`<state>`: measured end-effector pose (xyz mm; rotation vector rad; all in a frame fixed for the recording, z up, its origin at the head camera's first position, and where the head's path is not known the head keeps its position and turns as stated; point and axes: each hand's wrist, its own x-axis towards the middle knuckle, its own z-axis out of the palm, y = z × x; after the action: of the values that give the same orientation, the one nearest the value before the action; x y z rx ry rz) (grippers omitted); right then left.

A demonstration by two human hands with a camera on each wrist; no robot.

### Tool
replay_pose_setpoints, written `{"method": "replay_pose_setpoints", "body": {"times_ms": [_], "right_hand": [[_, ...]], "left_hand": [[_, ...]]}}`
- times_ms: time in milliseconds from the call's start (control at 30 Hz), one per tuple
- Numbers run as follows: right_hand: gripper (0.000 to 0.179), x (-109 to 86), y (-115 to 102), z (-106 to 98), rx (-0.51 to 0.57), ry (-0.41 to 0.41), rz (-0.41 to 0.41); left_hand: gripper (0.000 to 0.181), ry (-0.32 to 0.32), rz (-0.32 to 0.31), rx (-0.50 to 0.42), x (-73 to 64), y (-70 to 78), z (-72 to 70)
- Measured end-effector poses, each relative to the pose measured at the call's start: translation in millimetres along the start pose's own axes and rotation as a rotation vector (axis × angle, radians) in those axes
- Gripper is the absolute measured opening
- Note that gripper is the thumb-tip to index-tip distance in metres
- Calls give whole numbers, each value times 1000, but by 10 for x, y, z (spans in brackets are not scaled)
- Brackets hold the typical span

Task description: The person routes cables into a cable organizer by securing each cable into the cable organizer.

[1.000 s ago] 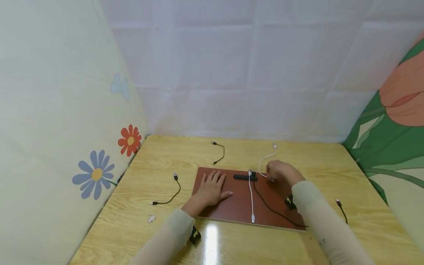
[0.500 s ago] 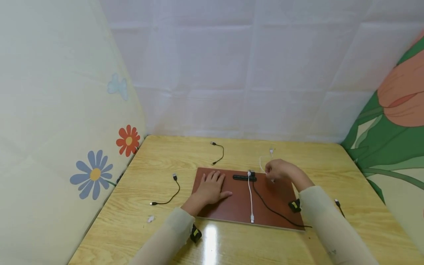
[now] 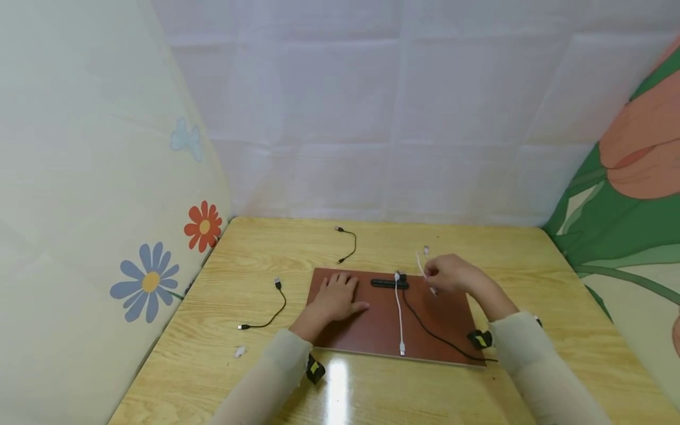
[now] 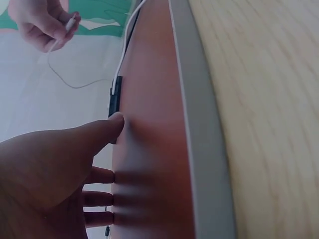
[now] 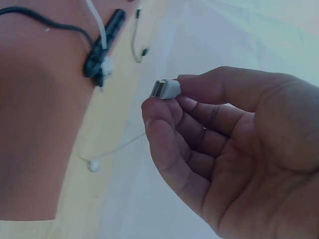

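Observation:
My left hand [image 3: 334, 300] rests with fingers spread on the left part of a reddish-brown board [image 3: 366, 336]; its thumb points toward a black USB hub [image 3: 383, 284]. One white USB cable [image 3: 399, 319] is plugged into the hub's right end and trails down the board. Over the board's upper right, my right hand [image 3: 451, 274] holds another white USB cable [image 3: 420, 264]. The right wrist view shows thumb and forefinger pinching its USB plug [image 5: 169, 89], metal end exposed. That cable's other end [image 5: 93, 166] hangs low beyond the board's edge.
A black cord [image 3: 435, 336] runs from the hub across the board's lower right edge. Short black cables lie on the wooden table [image 3: 255, 254], one at the back [image 3: 353, 243] and one at the left [image 3: 281, 304]. A small white scrap [image 3: 239, 352] lies front left.
My right hand has lifted the white cable, and its far connector has been drawn from the back of the table toward the board. My left hand stays put on the board.

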<state>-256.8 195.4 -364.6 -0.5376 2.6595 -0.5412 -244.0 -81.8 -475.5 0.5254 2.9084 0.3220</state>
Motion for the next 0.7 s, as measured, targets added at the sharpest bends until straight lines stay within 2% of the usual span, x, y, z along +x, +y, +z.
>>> {"method": "replay_pose_setpoints", "body": {"times_ms": [233,433,700], "right_hand": [[17,-82,-137,-107,30,114,-38],[15,-138,-258,-179,22,174,-78],[17,-176,-394,-231,25,217,-104]], "left_hand": [[68,10,-19,-103,21,15,-9],[60,76,30,-162,70,61,-28],[50,114,55,-305,121,124,-98]]}}
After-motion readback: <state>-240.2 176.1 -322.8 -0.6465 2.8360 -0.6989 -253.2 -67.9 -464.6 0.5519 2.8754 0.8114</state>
